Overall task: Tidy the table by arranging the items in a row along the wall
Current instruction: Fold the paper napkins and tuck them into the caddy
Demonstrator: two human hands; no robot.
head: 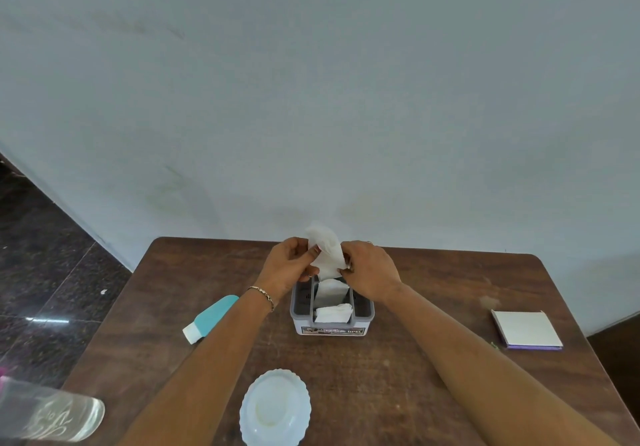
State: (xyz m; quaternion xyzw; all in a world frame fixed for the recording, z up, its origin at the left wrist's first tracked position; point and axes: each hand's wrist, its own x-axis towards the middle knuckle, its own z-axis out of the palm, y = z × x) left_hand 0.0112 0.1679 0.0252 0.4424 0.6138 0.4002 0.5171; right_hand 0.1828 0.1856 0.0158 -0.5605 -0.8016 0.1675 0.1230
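Observation:
A grey and white tissue box (331, 324) stands in the middle of the brown wooden table (398, 369), a little short of the wall. White tissues fill its open top. Above the box, my left hand (289, 269) and my right hand (372, 269) both pinch one white tissue (325, 250) and hold it upright. A teal tube with a white cap (211, 318) lies flat to the left of the box. A white scalloped dish (275, 409) sits near the front edge. A white notepad with a purple edge (526, 329) lies at the right.
The pale blue wall (311, 99) runs along the table's far edge. A clear glass object (52, 414) with white markings shows at the lower left corner. Dark speckled floor (45, 272) lies to the left of the table.

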